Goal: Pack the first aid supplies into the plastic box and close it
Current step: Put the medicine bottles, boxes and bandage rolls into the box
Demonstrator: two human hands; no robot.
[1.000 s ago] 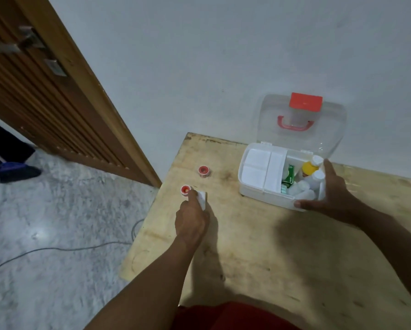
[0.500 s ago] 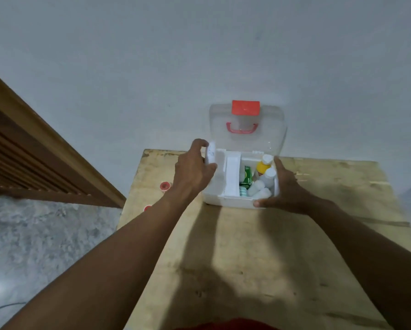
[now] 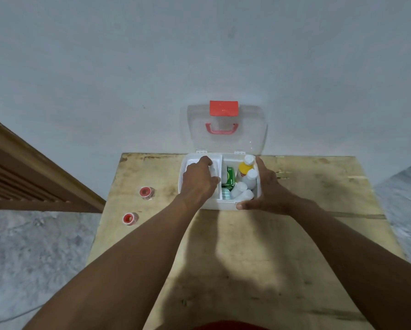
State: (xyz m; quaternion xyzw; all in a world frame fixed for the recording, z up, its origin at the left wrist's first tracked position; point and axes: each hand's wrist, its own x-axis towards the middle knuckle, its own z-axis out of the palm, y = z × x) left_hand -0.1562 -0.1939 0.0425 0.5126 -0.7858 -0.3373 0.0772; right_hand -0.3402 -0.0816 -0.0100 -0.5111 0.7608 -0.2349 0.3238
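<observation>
Head view: plastic box (image 3: 221, 204) sits at the far edge of the wooden table (image 3: 247, 258), against the wall, with its clear lid (image 3: 247, 129) standing open. Left hand (image 3: 198, 181) is inside the left compartment, fingers and thumb curled onto a white packet (image 3: 214, 170). Right hand (image 3: 266, 189) grasps the box's near right corner, thumb on the front wall, fingers along the side. Right compartment holds a yellow bottle (image 3: 243, 169), a green carton (image 3: 230, 178) and white bottles (image 3: 250, 178). Two red tape rolls (image 3: 146, 192) lie on the table, left of the box.
</observation>
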